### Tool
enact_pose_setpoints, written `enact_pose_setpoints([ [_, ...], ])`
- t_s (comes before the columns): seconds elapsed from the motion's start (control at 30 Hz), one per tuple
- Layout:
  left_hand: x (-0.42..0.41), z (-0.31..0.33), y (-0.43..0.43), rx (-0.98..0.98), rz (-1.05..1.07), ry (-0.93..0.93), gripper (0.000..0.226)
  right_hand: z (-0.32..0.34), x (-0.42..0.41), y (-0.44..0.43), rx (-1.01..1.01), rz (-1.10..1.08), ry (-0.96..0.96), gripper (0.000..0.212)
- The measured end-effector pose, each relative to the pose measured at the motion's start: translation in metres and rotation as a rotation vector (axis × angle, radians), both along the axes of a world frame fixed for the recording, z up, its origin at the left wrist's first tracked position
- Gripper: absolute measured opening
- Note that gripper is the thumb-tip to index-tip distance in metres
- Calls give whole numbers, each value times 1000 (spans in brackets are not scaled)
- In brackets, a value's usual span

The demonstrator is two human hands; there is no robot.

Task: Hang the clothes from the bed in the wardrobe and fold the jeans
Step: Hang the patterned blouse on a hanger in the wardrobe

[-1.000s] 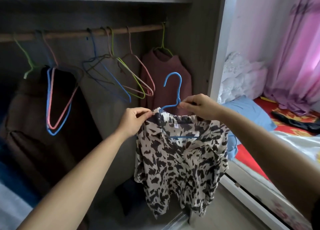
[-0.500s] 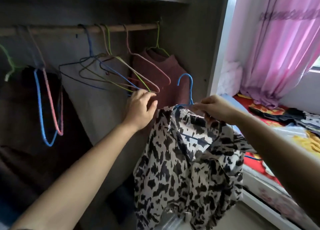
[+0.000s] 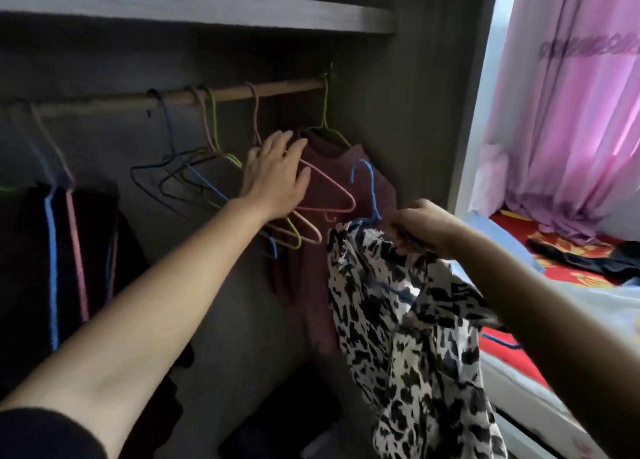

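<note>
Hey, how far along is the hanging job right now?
Done: a maroon top hangs on the rod. In hand: the right hand grips the blue hanger carrying the print shirt, not yet hooked on; the left hand reaches, fingers straight, among empty hangers. Left: hook that hanger, then hang the dark clothes lying on the bed. No jeans can be made out, so folding cannot be judged.

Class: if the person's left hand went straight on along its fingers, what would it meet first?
Likely the collar of the maroon top, hanging on a green hanger: the open left hand points up-right at it. The empty pink hanger may touch the hand; depth is unclear.
</note>
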State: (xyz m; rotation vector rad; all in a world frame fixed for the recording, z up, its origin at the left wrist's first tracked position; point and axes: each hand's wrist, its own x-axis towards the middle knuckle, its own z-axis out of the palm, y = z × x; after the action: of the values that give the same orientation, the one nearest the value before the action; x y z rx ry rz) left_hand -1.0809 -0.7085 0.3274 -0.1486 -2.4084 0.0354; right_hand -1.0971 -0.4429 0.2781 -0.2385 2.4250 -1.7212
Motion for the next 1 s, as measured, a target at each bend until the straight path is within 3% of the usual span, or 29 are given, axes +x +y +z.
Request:
enact_pose_setpoints([
  [0.1, -31, 8, 3, -88, -21, -82, 57, -7, -29, -9, -87, 16, -70, 11],
  [0.27, -64, 12, -5, -207, 82, -287, 54, -4, -64, -26, -132, 23, -108, 14],
  [0.43, -55, 8, -30, -357, 193, -196, 72, 29, -85, -57, -172, 40, -38, 16],
  [0.8, -30, 8, -61, -374, 188, -179, 58, 143, -131, -123, -197, 69, 210, 10],
  [0.87, -29, 8, -60, -368, 172, -150, 56, 145, -139, -130, -88, 24, 289, 11],
  [1.0, -28, 4, -61, -314, 121, -83, 54, 112, -144, -142, 336, -15, 388, 16],
])
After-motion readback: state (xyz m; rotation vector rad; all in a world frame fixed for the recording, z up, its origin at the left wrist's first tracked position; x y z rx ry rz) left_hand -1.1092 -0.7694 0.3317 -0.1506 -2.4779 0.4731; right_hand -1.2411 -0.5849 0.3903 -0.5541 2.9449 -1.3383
